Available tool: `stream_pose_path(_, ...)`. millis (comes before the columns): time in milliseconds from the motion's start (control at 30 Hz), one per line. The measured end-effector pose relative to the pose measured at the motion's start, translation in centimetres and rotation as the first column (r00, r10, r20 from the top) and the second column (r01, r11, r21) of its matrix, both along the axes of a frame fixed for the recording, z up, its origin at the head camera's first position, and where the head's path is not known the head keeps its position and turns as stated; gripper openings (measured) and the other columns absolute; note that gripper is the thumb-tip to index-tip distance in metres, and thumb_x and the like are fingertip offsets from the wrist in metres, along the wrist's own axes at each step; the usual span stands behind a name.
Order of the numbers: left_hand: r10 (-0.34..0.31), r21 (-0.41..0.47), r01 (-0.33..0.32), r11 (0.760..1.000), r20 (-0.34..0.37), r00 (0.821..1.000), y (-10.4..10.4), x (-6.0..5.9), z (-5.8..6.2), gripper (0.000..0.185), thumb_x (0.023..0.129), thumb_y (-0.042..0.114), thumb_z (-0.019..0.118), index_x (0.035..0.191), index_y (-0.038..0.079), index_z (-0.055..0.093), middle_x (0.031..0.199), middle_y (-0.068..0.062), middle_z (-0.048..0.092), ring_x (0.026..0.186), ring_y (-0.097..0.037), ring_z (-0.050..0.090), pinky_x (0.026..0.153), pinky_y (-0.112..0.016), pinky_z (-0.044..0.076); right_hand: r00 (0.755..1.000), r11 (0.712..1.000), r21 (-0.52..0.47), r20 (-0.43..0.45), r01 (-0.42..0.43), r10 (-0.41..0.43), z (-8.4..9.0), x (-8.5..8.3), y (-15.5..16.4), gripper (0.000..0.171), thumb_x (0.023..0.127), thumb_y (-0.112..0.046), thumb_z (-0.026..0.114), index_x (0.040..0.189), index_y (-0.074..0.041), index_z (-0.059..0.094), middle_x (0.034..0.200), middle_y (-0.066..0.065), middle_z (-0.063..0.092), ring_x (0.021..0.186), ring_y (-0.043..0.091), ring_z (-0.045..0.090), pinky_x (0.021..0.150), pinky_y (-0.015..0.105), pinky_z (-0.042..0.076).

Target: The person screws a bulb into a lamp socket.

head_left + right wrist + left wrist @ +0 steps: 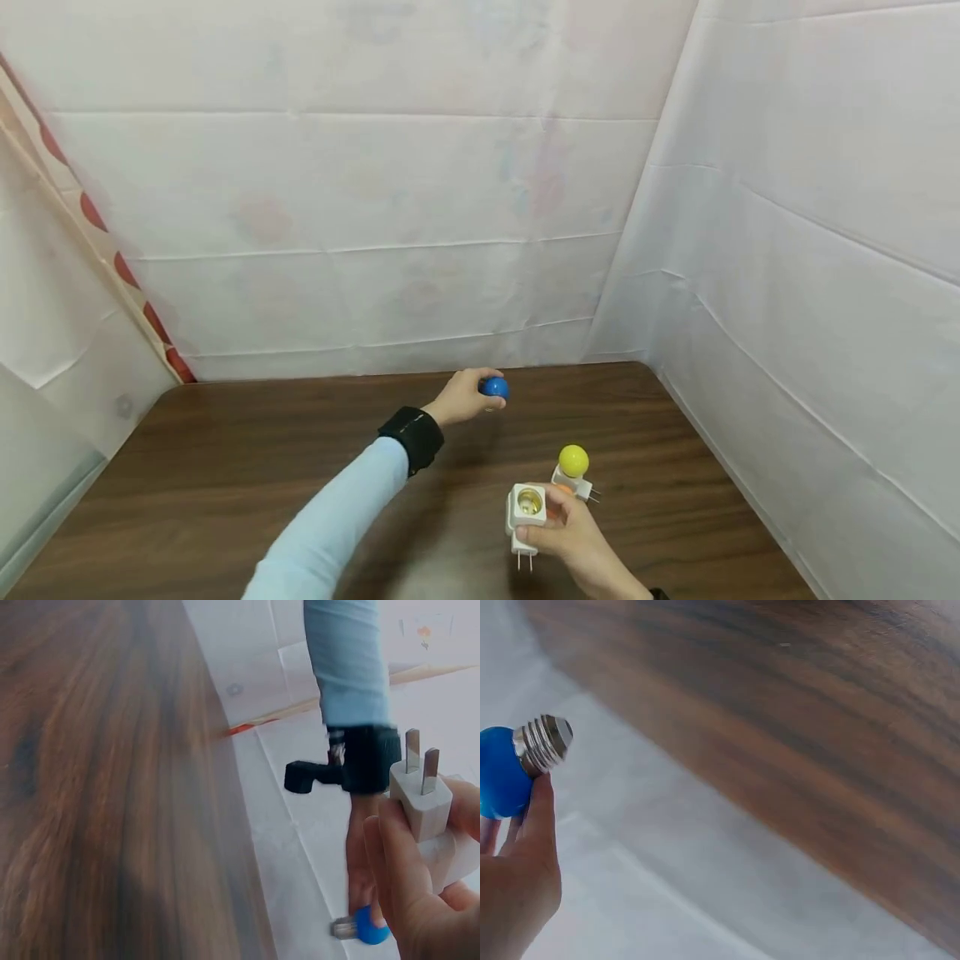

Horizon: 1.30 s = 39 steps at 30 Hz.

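My left hand (461, 398) pinches a blue light bulb (495, 387) above the back part of the table. In the left wrist view the silver screw base of the blue bulb (504, 772) sticks out past the fingers. Nearer the front, my right hand (573, 533) grips a white plug-in bulb socket (529, 510). Its round brass-lined opening faces up toward the head camera, and two flat prongs (429, 771) project from its plug end. Just beyond the right hand, a yellow bulb (573, 460) sits on another white socket (583, 487). An orange bulb (564, 490) is partly hidden by the right hand's fingers.
The dark wood-grain table (247, 467) ends at a back wall of white sheeting (390, 283). More sheeting (810, 333) runs along the right side. Black bands (414, 437) are strapped around the wrists.
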State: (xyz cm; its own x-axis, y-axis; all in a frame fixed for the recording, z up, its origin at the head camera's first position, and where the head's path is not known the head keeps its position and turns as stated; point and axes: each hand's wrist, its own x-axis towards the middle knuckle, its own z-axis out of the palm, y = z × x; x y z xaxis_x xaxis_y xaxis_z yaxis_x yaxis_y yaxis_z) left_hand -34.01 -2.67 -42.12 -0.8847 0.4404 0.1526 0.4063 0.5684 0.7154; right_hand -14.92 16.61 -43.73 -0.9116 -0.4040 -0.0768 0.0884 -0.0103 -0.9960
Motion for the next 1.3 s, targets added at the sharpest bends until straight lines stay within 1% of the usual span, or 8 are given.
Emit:
stream_pose_path(100,-0.044,0.122,0.037,0.992,0.056,0.997,-0.8,1.9,2.2,0.046,0.083,0.024,0.068,0.125,0.012,0.055,0.117,-0.011,0.060,0.100,-0.023,0.059,0.081,-0.036,0.051,1.000,1.000,-0.003,-0.009,-0.009,0.009,0.3,-0.6,-0.4,0.050,0.080,-0.006,0.066,0.124,0.007,0.044,0.105,0.006,0.056,0.090,0.016,0.064,0.075,0.029,0.054)
stream_pose_path(233,-0.100,0.231,0.076,0.970,0.096,0.990,-1.7,4.9,4.5,0.048,0.082,0.027,0.068,0.126,0.013,0.054,0.116,-0.010,0.060,0.100,-0.022,0.061,0.081,-0.035,0.052,1.000,1.000,-0.006,0.000,-0.015,0.015,0.6,-1.4,-0.6,0.051,0.082,-0.006,0.065,0.125,0.008,0.043,0.105,0.006,0.056,0.088,0.016,0.065,0.074,0.029,0.054)
stream_pose_path(400,-0.176,0.331,0.127,0.935,0.123,0.977,-2.2,8.3,6.5,0.050,0.081,0.028,0.069,0.126,0.012,0.054,0.112,-0.010,0.062,0.096,-0.020,0.063,0.080,-0.034,0.053,0.999,1.000,-0.008,0.036,-0.002,0.002,0.9,-2.2,-0.9,0.053,0.082,-0.008,0.066,0.127,0.006,0.042,0.107,0.007,0.056,0.089,0.016,0.065,0.076,0.029,0.053)
stream_pose_path(533,-0.251,0.366,0.189,0.911,0.130,0.959,-2.0,10.2,7.4,0.049,0.082,0.026,0.069,0.126,0.013,0.053,0.112,-0.009,0.061,0.095,-0.018,0.063,0.080,-0.031,0.053,0.999,1.000,0.006,0.035,0.011,-0.011,1.2,-2.9,-1.5,0.053,0.081,-0.010,0.068,0.127,0.002,0.044,0.109,0.008,0.058,0.092,0.017,0.064,0.077,0.030,0.052)
stream_pose_path(700,-0.286,0.361,0.229,0.904,0.111,0.952,-2.0,11.8,7.8,0.046,0.082,0.023,0.069,0.125,0.012,0.054,0.114,-0.010,0.061,0.097,-0.018,0.063,0.081,-0.029,0.053,1.000,1.000,0.026,0.014,0.012,-0.012,1.6,-3.3,-2.1,0.054,0.081,-0.013,0.069,0.128,-0.001,0.046,0.117,0.012,0.055,0.096,0.018,0.064,0.079,0.031,0.052)
stream_pose_path(900,-0.288,0.356,0.233,0.905,0.110,0.951,-2.6,12.8,7.3,0.045,0.082,0.021,0.069,0.123,0.010,0.055,0.116,-0.011,0.060,0.099,-0.018,0.063,0.083,-0.027,0.052,1.000,1.000,0.018,0.009,0.006,-0.006,1.9,-3.4,-2.8,0.058,0.080,-0.012,0.069,0.132,-0.002,0.044,0.127,0.018,0.049,0.101,0.022,0.062,0.081,0.034,0.052)
stream_pose_path(1067,-0.293,0.361,0.234,0.903,0.119,0.949,-3.1,13.3,6.7,0.044,0.083,0.019,0.068,0.123,0.007,0.055,0.118,-0.014,0.059,0.099,-0.020,0.063,0.083,-0.027,0.052,1.000,1.000,0.019,0.018,-0.015,0.014,1.9,-3.5,-3.1,0.059,0.080,-0.011,0.069,0.132,-0.002,0.044,0.129,0.019,0.046,0.100,0.020,0.063,0.081,0.033,0.053)
stream_pose_path(1300,-0.291,0.370,0.224,0.902,0.136,0.947,-3.3,13.4,6.0,0.044,0.082,0.018,0.068,0.123,0.006,0.055,0.118,-0.014,0.059,0.100,-0.021,0.062,0.084,-0.027,0.052,0.998,0.998,0.015,0.006,-0.055,0.055,1.9,-3.7,-3.4,0.063,0.080,-0.011,0.069,0.136,-0.004,0.040,0.132,0.018,0.046,0.102,0.019,0.062,0.083,0.034,0.052)
